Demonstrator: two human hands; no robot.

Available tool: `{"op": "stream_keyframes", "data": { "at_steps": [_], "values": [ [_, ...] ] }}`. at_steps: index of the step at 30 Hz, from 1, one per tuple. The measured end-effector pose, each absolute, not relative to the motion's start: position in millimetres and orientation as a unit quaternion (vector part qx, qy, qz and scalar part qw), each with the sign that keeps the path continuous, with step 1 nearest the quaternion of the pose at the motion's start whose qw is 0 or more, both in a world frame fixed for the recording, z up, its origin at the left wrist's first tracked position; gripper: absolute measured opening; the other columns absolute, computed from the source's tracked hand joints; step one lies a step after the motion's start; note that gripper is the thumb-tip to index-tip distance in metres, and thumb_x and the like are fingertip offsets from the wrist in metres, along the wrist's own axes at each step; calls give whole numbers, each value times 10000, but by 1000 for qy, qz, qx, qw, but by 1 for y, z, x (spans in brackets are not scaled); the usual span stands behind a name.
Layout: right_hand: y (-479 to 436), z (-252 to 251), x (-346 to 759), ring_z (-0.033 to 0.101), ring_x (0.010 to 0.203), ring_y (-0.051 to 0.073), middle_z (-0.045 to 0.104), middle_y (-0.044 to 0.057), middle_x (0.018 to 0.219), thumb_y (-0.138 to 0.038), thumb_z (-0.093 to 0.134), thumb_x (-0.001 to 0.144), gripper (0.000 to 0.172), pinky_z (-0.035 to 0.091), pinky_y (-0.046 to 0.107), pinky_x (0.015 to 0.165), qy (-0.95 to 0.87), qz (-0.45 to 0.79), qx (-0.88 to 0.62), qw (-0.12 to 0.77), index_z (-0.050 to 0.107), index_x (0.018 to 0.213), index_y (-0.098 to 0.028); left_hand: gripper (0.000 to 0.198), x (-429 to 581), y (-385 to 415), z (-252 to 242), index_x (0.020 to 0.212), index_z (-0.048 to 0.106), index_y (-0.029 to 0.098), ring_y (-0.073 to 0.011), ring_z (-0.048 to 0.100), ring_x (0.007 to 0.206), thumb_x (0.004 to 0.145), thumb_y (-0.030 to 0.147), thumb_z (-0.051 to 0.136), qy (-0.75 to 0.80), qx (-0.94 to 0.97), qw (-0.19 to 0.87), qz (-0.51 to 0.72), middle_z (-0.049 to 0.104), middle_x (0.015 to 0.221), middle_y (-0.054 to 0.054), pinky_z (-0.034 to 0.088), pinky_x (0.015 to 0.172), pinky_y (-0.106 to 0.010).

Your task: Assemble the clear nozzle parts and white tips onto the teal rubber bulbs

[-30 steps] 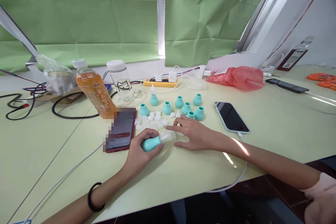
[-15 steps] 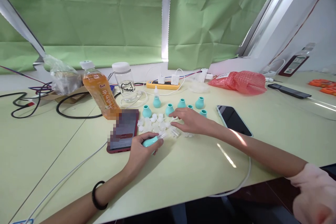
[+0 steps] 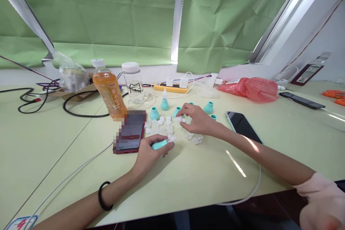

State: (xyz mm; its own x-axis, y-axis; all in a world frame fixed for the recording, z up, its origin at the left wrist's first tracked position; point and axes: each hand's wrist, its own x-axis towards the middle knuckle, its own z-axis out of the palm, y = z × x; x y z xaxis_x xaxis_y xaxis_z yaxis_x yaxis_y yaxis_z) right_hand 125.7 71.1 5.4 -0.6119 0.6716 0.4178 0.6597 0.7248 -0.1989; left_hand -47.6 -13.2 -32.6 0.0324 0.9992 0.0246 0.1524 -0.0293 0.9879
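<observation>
My left hand is closed round a teal rubber bulb with a clear nozzle pointing right, resting on the pale green table. My right hand reaches over a heap of small clear plastic caps and pinches one white cap between thumb and fingers. Several teal bulbs stand upright behind the heap, one with a nozzle fitted. More clear pieces lie just in front of my right wrist.
A red phone lies left of my left hand, an orange drink bottle and a clear cat-printed bottle behind it. Another phone lies right with a white cable. A yellow power strip, red bag and black cables sit further back.
My right hand has moved away from me, from flat beside the bulb to the cap heap, and closed on a white cap. My left hand keeps holding the bulb.
</observation>
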Motion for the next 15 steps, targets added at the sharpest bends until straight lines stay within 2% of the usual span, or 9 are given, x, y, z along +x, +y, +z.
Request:
{"op": "stream_keyframes", "data": {
  "at_steps": [3,5,8,11,15],
  "values": [
    [65,3,130,501,656,124,566,38,759,-137,549,641,165,431,272,620,-877,125,-354,298,610,794,-148,253,-48,-14,-31,721,584,117,-94,459,438,620,344,625,519,560,458,456,526,494,12,387,484,-230],
    [61,1,131,534,666,122,587,38,782,-169,594,631,152,470,271,615,-843,279,-335,316,604,780,-143,245,-48,-15,-30,722,581,120,-95,463,443,627,343,620,512,564,459,457,529,505,10,389,487,-231],
    [55,-1,132,587,715,148,623,47,781,-239,684,567,239,511,288,648,-771,474,-300,301,616,767,-128,204,-49,-16,-29,698,577,122,-95,469,462,649,318,607,489,570,471,462,538,532,2,394,493,-225],
    [52,0,135,611,694,163,653,58,752,-249,728,507,300,520,295,655,-750,514,-308,281,650,767,-121,179,-49,-18,-27,681,577,123,-94,466,467,647,296,610,475,567,485,466,545,542,-3,395,482,-220],
    [53,1,140,614,627,156,662,53,674,-271,727,510,302,514,273,594,-766,507,-308,248,670,770,-128,197,-47,-20,-24,665,589,120,-90,453,452,639,314,611,477,561,497,459,552,546,-12,393,466,-223]
  ]
}}
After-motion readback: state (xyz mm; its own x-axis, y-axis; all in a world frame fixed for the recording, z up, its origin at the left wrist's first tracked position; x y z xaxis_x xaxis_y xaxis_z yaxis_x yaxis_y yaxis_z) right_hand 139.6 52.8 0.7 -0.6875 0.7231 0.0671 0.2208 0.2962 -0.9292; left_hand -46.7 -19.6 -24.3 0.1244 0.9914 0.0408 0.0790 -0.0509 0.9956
